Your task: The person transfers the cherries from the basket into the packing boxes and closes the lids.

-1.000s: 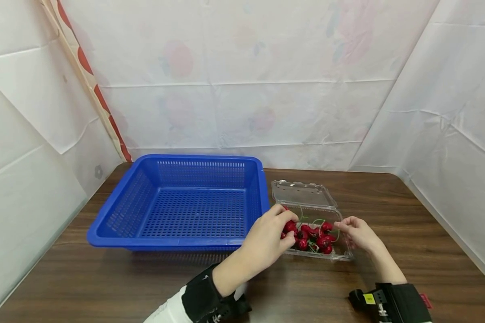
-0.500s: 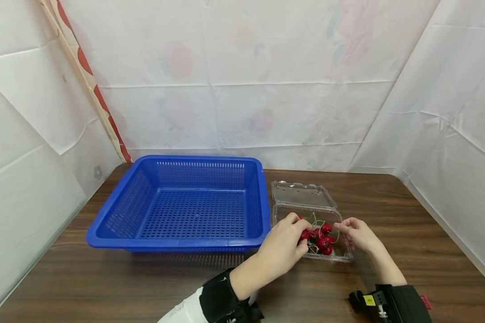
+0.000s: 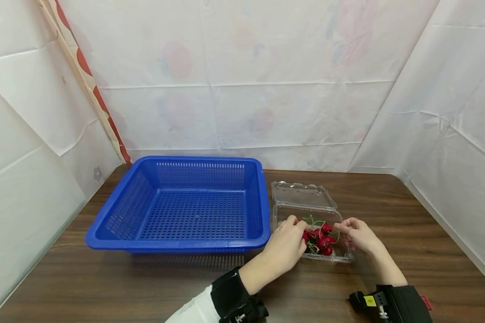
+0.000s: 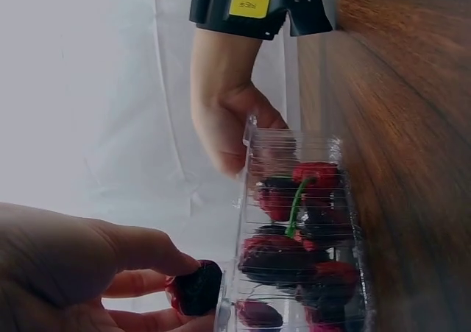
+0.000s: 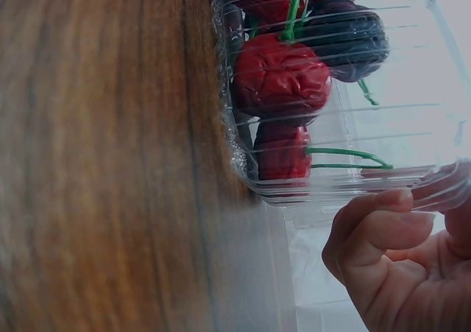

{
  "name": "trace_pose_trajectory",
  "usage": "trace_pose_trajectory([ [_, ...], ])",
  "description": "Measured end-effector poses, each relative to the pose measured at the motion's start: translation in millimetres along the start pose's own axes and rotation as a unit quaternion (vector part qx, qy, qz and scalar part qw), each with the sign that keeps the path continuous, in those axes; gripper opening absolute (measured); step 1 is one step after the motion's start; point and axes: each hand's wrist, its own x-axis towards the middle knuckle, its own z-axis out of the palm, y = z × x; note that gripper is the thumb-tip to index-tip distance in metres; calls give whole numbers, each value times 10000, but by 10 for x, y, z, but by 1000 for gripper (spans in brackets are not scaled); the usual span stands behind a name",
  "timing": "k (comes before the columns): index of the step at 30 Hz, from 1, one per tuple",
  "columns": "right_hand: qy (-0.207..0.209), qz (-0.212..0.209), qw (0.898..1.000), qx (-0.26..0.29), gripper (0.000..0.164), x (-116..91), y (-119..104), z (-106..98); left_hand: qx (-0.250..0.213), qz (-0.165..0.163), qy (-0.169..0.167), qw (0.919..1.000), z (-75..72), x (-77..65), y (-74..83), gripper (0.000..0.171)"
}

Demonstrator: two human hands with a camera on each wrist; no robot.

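Observation:
A clear plastic clamshell box [image 3: 280, 211] with its lid folded back holds several red and dark cherries [image 3: 325, 242] with green stems. My left hand [image 3: 284, 244] reaches over the box's left side. In the left wrist view its thumb and fingers pinch a dark red cherry [image 4: 195, 288] at the level of the box's rim. The head view hides that cherry behind the hand. On the opposite side, my right hand [image 3: 359, 233] grips the box's right rim between thumb and curled fingers, as the right wrist view also shows.
A large blue plastic basket [image 3: 178, 245] with perforated walls and floor stands left of the box, close to it. Both sit on a brown wooden table [image 3: 117, 287]. White sheeting [image 3: 234, 112] closes off the back and both sides.
My left hand has shifted right over the cherries, then drawn back slightly. The right hand stays on the rim, and the basket and box have not visibly moved.

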Motion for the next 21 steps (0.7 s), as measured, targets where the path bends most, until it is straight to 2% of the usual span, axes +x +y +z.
trace_pose_trajectory([
  [5,0,15,10000,20,22,2,2,-5,283,-143,-61,9995,68,25,-3,23],
  [13,-9,36,10000,38,23,2,-6,-2,531,-378,-366,9972,103,55,-6,22],
  [21,-6,25,10000,42,23,-1,-12,3,989,-341,-427,9936,144,112,1,17],
])
